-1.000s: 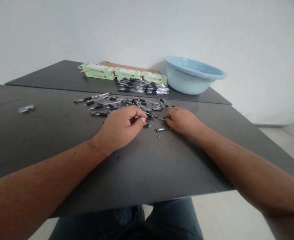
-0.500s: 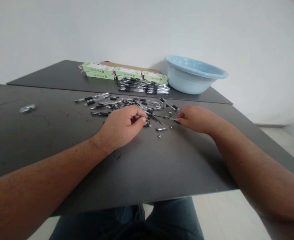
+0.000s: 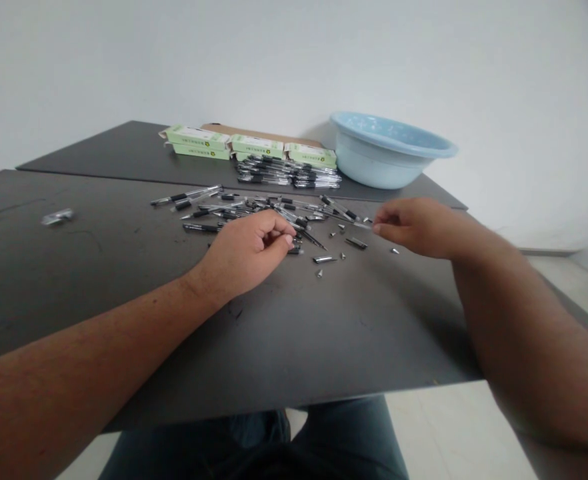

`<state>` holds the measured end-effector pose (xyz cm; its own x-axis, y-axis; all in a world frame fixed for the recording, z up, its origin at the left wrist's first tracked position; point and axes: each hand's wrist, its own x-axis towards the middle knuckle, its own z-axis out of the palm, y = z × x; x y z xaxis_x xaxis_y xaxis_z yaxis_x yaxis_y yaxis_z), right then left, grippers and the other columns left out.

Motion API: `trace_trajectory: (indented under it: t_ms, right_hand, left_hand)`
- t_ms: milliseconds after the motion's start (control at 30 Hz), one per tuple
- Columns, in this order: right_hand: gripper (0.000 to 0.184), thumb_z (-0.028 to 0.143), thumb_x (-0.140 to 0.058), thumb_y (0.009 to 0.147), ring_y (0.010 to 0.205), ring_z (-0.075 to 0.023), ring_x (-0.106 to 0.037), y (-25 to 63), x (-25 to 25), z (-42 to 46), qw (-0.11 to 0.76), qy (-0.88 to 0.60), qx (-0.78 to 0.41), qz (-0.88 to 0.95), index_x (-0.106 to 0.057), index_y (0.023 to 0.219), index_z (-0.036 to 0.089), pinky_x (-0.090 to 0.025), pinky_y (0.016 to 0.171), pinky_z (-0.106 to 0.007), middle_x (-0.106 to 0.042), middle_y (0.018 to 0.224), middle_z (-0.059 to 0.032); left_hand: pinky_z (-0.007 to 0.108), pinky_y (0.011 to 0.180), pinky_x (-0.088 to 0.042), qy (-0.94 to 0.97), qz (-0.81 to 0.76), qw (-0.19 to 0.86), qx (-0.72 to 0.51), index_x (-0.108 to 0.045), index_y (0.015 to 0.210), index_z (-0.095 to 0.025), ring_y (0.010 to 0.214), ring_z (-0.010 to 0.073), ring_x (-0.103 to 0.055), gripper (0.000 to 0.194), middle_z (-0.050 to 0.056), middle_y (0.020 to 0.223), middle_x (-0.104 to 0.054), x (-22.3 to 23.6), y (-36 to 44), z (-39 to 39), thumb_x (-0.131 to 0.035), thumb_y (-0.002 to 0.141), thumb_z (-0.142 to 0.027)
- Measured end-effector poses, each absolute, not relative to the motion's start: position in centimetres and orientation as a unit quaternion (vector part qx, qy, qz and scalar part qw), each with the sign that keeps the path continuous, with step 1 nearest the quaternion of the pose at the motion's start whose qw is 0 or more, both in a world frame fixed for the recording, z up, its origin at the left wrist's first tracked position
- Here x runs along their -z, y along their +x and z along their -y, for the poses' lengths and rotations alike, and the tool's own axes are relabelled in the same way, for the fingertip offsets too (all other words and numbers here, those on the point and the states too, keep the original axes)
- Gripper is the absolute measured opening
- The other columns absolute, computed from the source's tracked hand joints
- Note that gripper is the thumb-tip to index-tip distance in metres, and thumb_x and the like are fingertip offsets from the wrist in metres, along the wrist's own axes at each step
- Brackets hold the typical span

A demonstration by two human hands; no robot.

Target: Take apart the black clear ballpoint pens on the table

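Observation:
My left hand (image 3: 254, 250) is closed in a pinch beside the near side of a loose pile of pens (image 3: 234, 210). What it pinches, if anything, is hidden by the fingers. My right hand (image 3: 414, 228) is closed too, its fingertips on the end of a thin pen refill (image 3: 350, 221) that points left toward the pile. Between the hands lie a black pen cap (image 3: 357, 243), another cap (image 3: 324, 259) and several small silver cone tips (image 3: 319, 274). One more silver tip (image 3: 395, 251) lies just below my right hand.
Behind the pile, a stack of pens (image 3: 264, 179) lies in front of light green boxes (image 3: 201, 152). A light blue basin (image 3: 384, 163) stands at the back right. Far left is a small clear, crumpled-looking piece (image 3: 57, 217) on the dark table (image 3: 294, 347).
My right hand has moved right and slightly up, drawing the thin refill away from my left hand. A cap and a silver tip now show where it was. My left hand stays in place.

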<state>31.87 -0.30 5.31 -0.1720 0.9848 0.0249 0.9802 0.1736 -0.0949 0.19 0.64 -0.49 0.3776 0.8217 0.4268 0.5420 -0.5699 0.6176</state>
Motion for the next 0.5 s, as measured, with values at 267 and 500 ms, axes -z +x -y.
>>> trace_trajectory:
  t_ms: [267, 500]
  right_hand:
    - [0.018, 0.037, -0.056, 0.093, 0.071, -0.0151, -0.058, 27.8, -3.3, 1.3, 0.122, -0.51, -0.204, 0.827, -0.065, 0.092, 0.022, -0.043, 0.067, -0.027, -0.067, 0.079, 0.0019]
    - [0.017, 0.037, -0.057, 0.093, 0.07, -0.0154, -0.057, 27.6, -2.9, 1.2, 0.126, -0.506, -0.222, 0.824, -0.065, 0.091, 0.022, -0.041, 0.066, -0.027, -0.064, 0.078, 0.0021]
  left_hand:
    - [0.026, 0.055, -0.061, 0.706, -0.39, 0.433, -0.404, -0.066, 0.122, -0.016, 0.068, 0.0157, -0.071, 0.038, 0.009, 0.097, -0.077, 0.8, 0.6, -1.1, -0.069, 0.087, -0.031]
    - [0.027, 0.061, -0.064, 0.647, -0.349, 0.494, -0.464, -0.069, 0.104, -0.014, 0.07, 0.0154, -0.073, 0.022, 0.006, 0.089, -0.077, 0.4, 1.0, -0.5, -0.071, 0.083, -0.021]
